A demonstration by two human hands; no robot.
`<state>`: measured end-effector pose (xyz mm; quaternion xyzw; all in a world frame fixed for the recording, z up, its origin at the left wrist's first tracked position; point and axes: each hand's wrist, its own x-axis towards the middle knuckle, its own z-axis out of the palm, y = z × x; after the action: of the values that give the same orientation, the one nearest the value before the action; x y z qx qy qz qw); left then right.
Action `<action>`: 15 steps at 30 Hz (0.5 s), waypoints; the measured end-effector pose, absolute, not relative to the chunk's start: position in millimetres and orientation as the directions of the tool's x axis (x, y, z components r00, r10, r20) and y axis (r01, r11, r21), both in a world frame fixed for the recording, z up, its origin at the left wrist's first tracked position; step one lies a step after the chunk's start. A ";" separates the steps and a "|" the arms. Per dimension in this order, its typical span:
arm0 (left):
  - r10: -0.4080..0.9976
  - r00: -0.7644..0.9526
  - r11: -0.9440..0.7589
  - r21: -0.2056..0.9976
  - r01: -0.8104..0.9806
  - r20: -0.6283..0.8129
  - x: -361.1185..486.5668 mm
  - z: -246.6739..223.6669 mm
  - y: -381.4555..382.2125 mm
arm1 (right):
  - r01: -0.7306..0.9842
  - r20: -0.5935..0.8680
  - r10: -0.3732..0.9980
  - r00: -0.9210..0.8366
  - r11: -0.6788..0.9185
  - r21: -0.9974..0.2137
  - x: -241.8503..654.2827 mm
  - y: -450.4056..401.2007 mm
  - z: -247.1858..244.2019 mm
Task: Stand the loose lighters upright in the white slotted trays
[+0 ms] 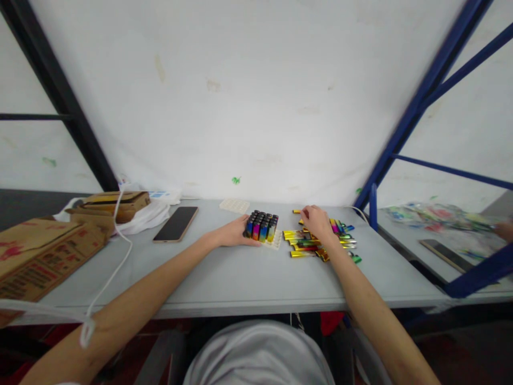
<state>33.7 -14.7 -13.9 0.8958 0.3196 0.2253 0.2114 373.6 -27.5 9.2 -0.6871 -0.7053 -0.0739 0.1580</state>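
Black-topped, shiny multicoloured lighters [262, 226] stand packed in rows in a white tray [276, 241] at the middle of the table. My left hand [234, 233] is wrapped round the left side of the tray and its lighters. To the right lies a loose pile of gold, green and blue metallic pieces [303, 254], most of them on their sides. Over the upper part of this pile is my right hand [316, 220], its fingers bent down and together; what they hold, if anything, is hidden.
A phone [176, 224] lies left of the tray, and a second white tray [234, 205] is near the wall. Cardboard boxes [52, 251] and a white cable [124, 251] are at the left. Blue frame bars [404, 123] rise at the right; beyond them is another person's hand [504, 231].
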 end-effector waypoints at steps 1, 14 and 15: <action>0.669 0.695 -0.705 0.522 0.480 0.265 33.7 -13.9 -14.5 | 0.997 0.311 0.950 0.013 0.013 -0.082 370.0 -26.8 8.3; 0.665 0.698 -0.709 0.519 0.477 0.267 33.0 -15.7 -14.3 | 0.992 0.259 0.958 0.123 -0.121 -0.025 352.1 -13.1 -1.9; 0.661 0.700 -0.713 0.516 0.475 0.269 33.2 -15.5 -14.4 | 0.994 0.253 0.961 0.108 -0.103 -0.034 351.6 -12.6 -2.3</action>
<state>33.2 -14.4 -15.5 0.8981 0.3163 0.2230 0.2087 351.6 -12.6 -2.3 -0.7380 -0.6624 -0.0836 0.0982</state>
